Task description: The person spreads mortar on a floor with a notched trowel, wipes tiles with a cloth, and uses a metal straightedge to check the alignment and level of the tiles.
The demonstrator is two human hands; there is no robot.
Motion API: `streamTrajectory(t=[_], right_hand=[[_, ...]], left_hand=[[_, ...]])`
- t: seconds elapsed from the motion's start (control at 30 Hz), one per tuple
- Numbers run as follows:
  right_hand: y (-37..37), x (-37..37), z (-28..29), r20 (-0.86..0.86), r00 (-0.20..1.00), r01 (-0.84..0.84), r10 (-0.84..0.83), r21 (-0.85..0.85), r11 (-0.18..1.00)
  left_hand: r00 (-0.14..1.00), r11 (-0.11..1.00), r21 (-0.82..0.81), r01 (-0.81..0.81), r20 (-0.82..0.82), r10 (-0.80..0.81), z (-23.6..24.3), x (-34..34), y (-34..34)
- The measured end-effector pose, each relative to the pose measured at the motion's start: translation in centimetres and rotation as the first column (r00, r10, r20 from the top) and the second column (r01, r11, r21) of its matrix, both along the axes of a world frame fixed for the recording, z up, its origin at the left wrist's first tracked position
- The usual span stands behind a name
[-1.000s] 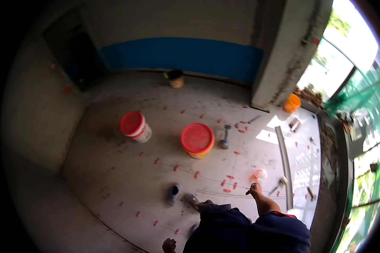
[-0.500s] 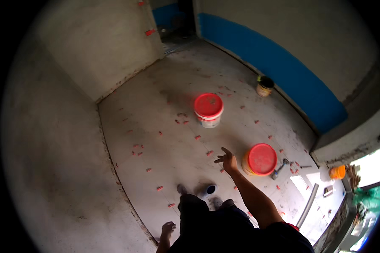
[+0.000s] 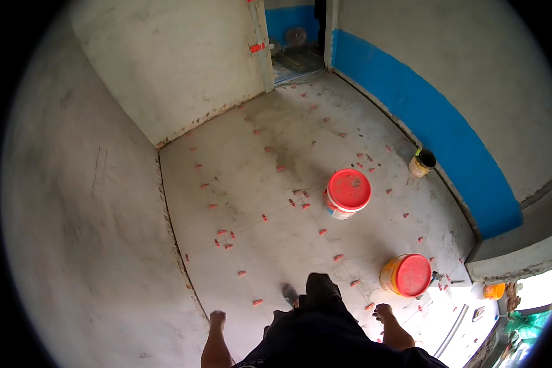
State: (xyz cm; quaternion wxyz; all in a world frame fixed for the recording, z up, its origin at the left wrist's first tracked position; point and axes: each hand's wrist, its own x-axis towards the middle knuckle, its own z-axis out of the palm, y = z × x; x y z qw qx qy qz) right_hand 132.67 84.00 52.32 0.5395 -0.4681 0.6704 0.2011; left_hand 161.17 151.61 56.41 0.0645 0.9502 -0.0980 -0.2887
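Note:
My left hand (image 3: 217, 318) hangs low beside my body, near the left wall, touching nothing that I can see. Its fingers are mostly hidden behind the back of the hand. On the other side, my right hand (image 3: 383, 311) hangs over the floor with loosely bent fingers somewhat apart and nothing in them. Nearest to it stands a yellow bucket with a red lid (image 3: 413, 275). Farther off is a white bucket, also with a red lid (image 3: 349, 189). Small red tile-levelling clips (image 3: 339, 257) stick up along the joints of the pale floor tiles (image 3: 276, 245).
An open bucket (image 3: 422, 163) stands by the blue-painted wall band (image 3: 423, 116). At the right are a small orange bucket (image 3: 494, 291) and a long grey pipe (image 3: 452, 331). A doorway (image 3: 295, 55) opens at the far end. Bare plaster wall (image 3: 98, 202) runs along the left.
My right hand, stretched forward with spread fingers before, has dropped back to my side. The view has shifted, so the buckets sit lower and farther right. The round dark-blue object by my feet no longer shows.

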Motion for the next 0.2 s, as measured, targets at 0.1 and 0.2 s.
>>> streamTrajectory(t=[0.1,0.2], right_hand=[[-0.5,4.5,1.6,0.172,0.982,-0.088,0.071,0.094,0.992],[-0.4,4.3,0.5,0.164,0.957,0.234,-0.239,0.048,0.971]], left_hand=[[0.943,0.923,-0.354,-0.151,0.23,0.243,-1.3,12.1,-5.1],[0.945,0.751,-0.579,-0.316,-0.126,0.3,-0.6,19.4,-14.2]])
